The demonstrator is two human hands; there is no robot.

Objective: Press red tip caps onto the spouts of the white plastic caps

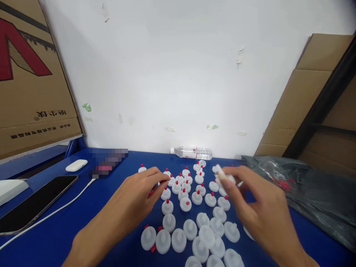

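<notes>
My right hand [258,207] pinches a white plastic disc with a spout [221,172] between thumb and fingers, raised over the table. Part of that disc is hidden behind the fingers. My left hand [141,191] is closed, thumb and fingertips meeting above the discs; whatever lies between them is too small to make out. Between and beyond both hands stand several white discs with red-tipped spouts [197,198]. Closer to me lie several translucent discs with bare spouts [178,240]. A few loose red caps [153,249] lie among the near discs at the left.
A clear plastic bottle [191,152] lies along the white wall. At the left are a phone [36,204], a white cable [61,205] and a white earphone case [76,165]. Dark plastic sheeting [314,200] covers the right side. Cardboard [33,92] rises at the left.
</notes>
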